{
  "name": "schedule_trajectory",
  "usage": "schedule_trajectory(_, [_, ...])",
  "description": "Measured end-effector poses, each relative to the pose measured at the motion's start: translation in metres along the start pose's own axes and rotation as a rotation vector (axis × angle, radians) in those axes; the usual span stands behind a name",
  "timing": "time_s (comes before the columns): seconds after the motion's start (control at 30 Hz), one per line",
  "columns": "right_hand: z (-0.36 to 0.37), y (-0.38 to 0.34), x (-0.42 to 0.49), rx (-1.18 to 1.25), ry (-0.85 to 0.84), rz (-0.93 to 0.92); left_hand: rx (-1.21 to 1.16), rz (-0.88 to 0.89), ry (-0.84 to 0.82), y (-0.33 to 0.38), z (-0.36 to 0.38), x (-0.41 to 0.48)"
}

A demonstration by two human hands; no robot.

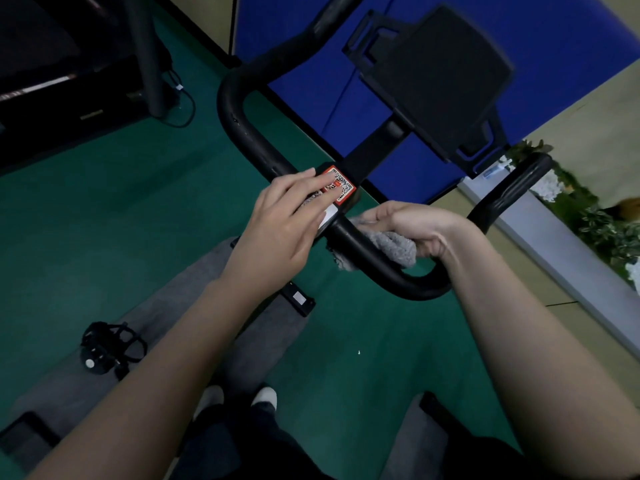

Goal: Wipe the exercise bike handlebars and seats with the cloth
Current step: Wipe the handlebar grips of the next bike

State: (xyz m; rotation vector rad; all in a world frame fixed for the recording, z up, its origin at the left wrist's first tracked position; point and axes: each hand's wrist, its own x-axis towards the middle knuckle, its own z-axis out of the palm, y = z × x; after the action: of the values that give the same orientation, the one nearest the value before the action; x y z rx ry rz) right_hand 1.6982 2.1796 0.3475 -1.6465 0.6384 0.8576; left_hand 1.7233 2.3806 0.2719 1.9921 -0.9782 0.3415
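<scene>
head view: grey cloth (394, 248) in right hand (417, 226) grip, against handlebar (353, 240)

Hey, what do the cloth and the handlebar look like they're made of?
The cloth: grey, nubby looped pile that bunches softly, so probably microfibre or terry. The handlebar: matte black tube with a faint sheen on its bends, likely coated metal or a rubbery sleeve; the picture cannot settle which.

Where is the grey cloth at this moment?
In the head view, the grey cloth is right of centre, gripped by the right hand against the handlebar, beside the QR sticker.
</scene>
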Motion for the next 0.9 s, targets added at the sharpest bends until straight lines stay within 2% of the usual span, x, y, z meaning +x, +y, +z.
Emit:
schedule_trajectory(0.13, [0.002,-0.005,0.005,-0.136,0.016,0.012,0.002,-0.008,-0.011,0.000,0.000,0.000])
schedule_trajectory(0.27, [0.008,-0.003,-0.001,-0.158,0.052,-0.015,0.011,-0.009,-0.035,0.002,-0.002,0.001])
schedule_trajectory(0.33, [0.007,0.002,-0.012,-0.284,0.108,-0.028,0.028,-0.005,-0.044,0.004,-0.005,0.001])
schedule_trajectory(0.37, [0.009,0.007,-0.017,-0.356,0.196,-0.055,0.041,0.001,-0.040,0.004,-0.008,0.002])
schedule_trajectory(0.43, [0.021,0.021,-0.026,-0.466,0.512,-0.137,0.054,0.028,-0.016,0.008,-0.012,0.008])
schedule_trajectory(0.5, [0.048,0.038,-0.033,-0.488,0.869,-0.304,0.046,0.080,-0.030,0.014,-0.013,0.017])
schedule_trajectory(0.57, [0.075,0.055,-0.036,-0.483,1.120,-0.501,0.042,0.133,-0.133,0.019,-0.011,0.025])
schedule_trajectory(0.67, [0.095,0.080,-0.035,-0.548,1.363,-0.615,0.093,0.184,-0.255,0.019,-0.007,0.027])
schedule_trajectory(0.8, [0.116,0.095,-0.022,-0.467,1.658,-0.697,0.134,0.214,-0.273,0.014,-0.008,0.027])
schedule_trajectory(0.9, [0.142,0.081,0.006,-0.344,1.735,-0.798,0.144,0.236,-0.315,0.012,-0.010,0.031])
